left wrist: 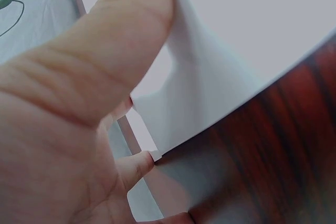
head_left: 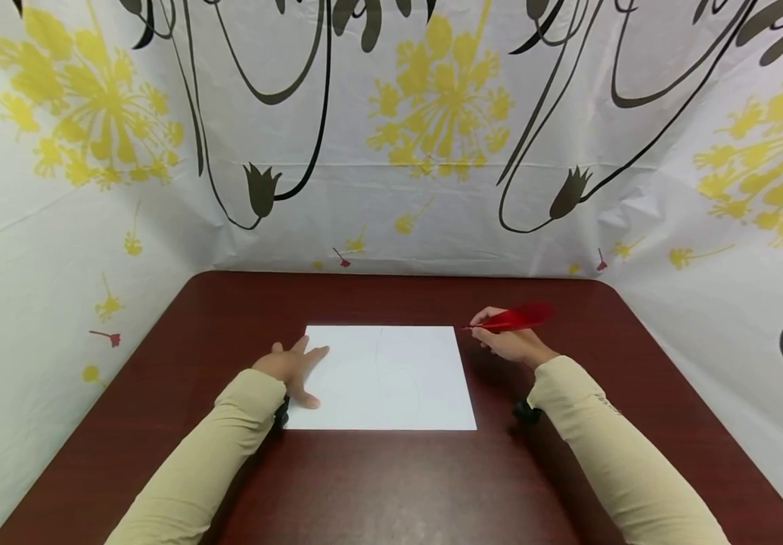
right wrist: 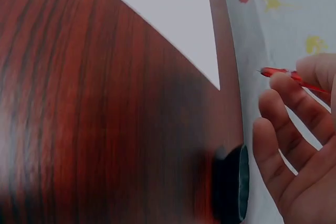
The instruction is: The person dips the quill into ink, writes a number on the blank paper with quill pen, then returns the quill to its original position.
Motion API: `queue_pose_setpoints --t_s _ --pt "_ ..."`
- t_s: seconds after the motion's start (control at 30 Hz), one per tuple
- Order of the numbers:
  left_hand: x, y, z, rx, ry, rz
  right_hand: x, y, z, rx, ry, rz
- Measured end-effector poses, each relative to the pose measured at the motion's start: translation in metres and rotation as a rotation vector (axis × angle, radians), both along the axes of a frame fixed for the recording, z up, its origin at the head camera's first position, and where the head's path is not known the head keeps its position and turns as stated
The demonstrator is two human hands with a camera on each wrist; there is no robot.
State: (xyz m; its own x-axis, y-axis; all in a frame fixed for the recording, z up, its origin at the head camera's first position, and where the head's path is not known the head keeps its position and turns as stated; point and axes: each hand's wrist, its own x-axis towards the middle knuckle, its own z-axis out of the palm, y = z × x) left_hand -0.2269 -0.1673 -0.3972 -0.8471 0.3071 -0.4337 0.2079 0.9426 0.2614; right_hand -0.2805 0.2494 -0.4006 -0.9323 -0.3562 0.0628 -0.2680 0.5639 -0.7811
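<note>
A white sheet of paper (head_left: 391, 378) lies on the table, with faint thin curved lines on it. My left hand (head_left: 293, 371) rests spread over its left edge; in the left wrist view the thumb (left wrist: 131, 30) lies on the paper, its fingers beyond the edge. My right hand (head_left: 512, 342) holds a red feather pen (head_left: 517, 318) between thumb and fingers, just off the paper's upper right corner. The right wrist view shows the pen's thin tip (right wrist: 261, 71) pointing away from the fingers, apart from the paper.
The dark red-brown table (head_left: 391, 484) has rounded far corners. A white sheet with yellow and dark plant prints (head_left: 398, 204) hangs around it. A small dark round-sided object (right wrist: 233, 187) stands below the right hand in the right wrist view; its kind is unclear.
</note>
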Motion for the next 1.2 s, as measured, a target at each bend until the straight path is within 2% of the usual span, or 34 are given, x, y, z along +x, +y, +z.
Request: queue_pose_setpoints --t_s 0.3,0.43,0.5,0.67,0.8,0.93,1.2 --pt "0.002 0.001 0.001 0.012 0.008 0.024 0.001 0.019 -0.004 -0.060 0.138 -0.054" --pt "0.003 0.001 0.002 0.014 0.010 0.022 0.002 0.026 -0.006 -0.054 0.229 -0.070" --pt "0.003 0.001 0.002 0.015 0.010 0.021 0.002 0.030 -0.008 -0.027 0.303 -0.084" --pt "0.003 0.000 0.002 0.015 0.014 0.021 0.004 0.037 -0.008 0.066 0.550 -0.120" --pt "0.002 0.000 0.001 0.008 0.023 0.018 0.008 0.043 -0.003 0.131 0.671 -0.086" --pt "0.001 0.000 0.000 0.004 0.017 0.014 0.010 0.052 0.000 0.185 0.704 -0.043" --pt "0.001 0.000 0.001 -0.001 0.006 0.007 -0.001 0.073 -0.010 0.467 0.591 -0.141"
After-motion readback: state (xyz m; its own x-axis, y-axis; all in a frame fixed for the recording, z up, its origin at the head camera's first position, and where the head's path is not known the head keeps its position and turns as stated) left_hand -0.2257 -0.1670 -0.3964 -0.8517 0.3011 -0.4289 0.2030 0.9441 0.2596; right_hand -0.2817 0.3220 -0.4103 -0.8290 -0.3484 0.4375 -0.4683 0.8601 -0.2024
